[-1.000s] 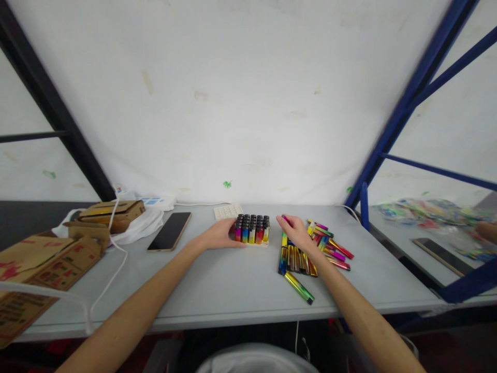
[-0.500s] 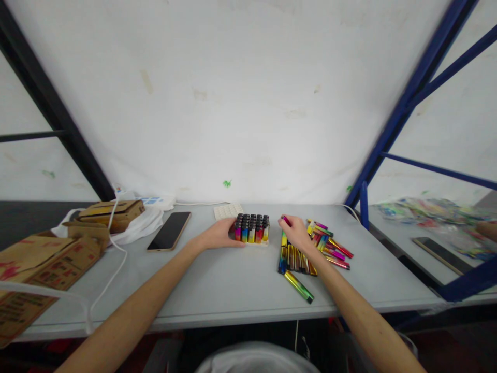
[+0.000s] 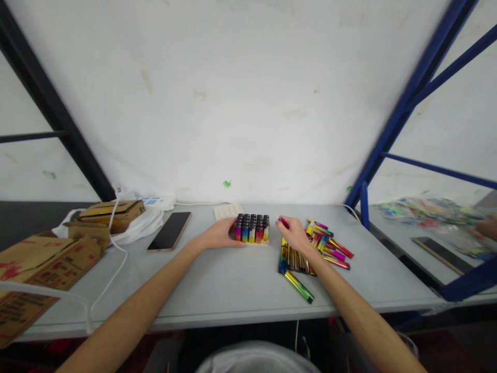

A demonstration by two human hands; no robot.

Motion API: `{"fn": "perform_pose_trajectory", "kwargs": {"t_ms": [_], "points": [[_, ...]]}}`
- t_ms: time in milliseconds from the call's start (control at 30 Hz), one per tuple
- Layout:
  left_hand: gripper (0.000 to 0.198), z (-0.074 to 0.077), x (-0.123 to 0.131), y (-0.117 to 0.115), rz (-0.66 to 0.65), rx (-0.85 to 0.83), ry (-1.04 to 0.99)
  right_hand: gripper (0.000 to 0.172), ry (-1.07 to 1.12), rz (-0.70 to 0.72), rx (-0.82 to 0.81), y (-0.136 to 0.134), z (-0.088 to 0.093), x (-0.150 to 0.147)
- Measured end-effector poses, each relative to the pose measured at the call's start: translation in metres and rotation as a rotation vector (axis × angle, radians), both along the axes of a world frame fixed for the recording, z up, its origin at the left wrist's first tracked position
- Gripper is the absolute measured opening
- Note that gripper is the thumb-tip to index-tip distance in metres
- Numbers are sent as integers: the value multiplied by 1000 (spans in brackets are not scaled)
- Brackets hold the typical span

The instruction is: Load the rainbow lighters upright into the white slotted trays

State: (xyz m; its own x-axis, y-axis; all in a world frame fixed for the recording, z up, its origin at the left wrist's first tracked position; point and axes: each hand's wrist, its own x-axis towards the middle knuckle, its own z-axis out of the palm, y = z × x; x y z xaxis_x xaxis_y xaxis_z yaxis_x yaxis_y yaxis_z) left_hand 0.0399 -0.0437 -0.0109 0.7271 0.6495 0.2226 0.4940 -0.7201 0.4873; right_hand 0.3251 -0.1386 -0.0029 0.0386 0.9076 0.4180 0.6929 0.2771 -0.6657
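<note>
Rows of shiny multicoloured lighters (image 3: 252, 234) with black tops stand upright in a shallow white tray (image 3: 264, 244), near the middle of the table. My left hand (image 3: 220, 234) grips the left side of this block, thumb at the front and fingers behind, partly hidden. Just right of the block, my right hand (image 3: 294, 232) pinches a purple lighter (image 3: 283, 222), apart from the tray. Below and beside that hand lies a loose pile of metallic lighters (image 3: 325, 247). One green-gold lighter (image 3: 298, 286) lies nearest the table's front edge.
An off-white gridded tray (image 3: 228, 211) lies behind the block. A phone (image 3: 170, 231) rests to the left, beside opened cardboard boxes (image 3: 50, 259) and a white cable (image 3: 116, 243). At right, past a blue frame (image 3: 411, 98), are another phone (image 3: 442, 255), plastic packets and a person's hand (image 3: 487, 229).
My right hand has shifted slightly left toward the block, and the purple lighter in it has turned a little. My left hand stays in place on the block.
</note>
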Motion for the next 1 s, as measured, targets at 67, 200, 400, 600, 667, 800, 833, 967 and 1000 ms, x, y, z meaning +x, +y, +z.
{"fn": "perform_pose_trajectory", "kwargs": {"t_ms": [67, 200, 400, 600, 667, 800, 833, 967, 1000], "points": [[72, 0, 0, 0, 1, -3, 0, 33, -9, 6, 0, 1, 0, 1], [73, 0, 0, 0, 2, -12, -9, 38, -40, 6, -2, 0, 1, 1], [73, 2, 1, -1, -6, -17, -2, 41, -75, 82, 25, -3, 4, 0], [73, 2, 0, -2, -9, -19, -13, 43, -154, 219, 99, -6, 7, 2], [73, 2, 1, -2, -10, -20, -20, 44, -197, 219, 95, -7, 7, 2], [74, 2, 0, -2, -29, -30, -34, 47, -216, 226, 27, -8, 6, 3], [74, 2, 0, -2, -33, -32, -32, 48, -218, 225, 25, -8, 6, 3], [75, 2, 0, -1, -34, -40, -33, 52, -240, 229, 26, -6, 4, 6], [74, 2, 0, -1, -30, -40, -36, 52, -248, 243, 19, -6, 4, 6]]}}
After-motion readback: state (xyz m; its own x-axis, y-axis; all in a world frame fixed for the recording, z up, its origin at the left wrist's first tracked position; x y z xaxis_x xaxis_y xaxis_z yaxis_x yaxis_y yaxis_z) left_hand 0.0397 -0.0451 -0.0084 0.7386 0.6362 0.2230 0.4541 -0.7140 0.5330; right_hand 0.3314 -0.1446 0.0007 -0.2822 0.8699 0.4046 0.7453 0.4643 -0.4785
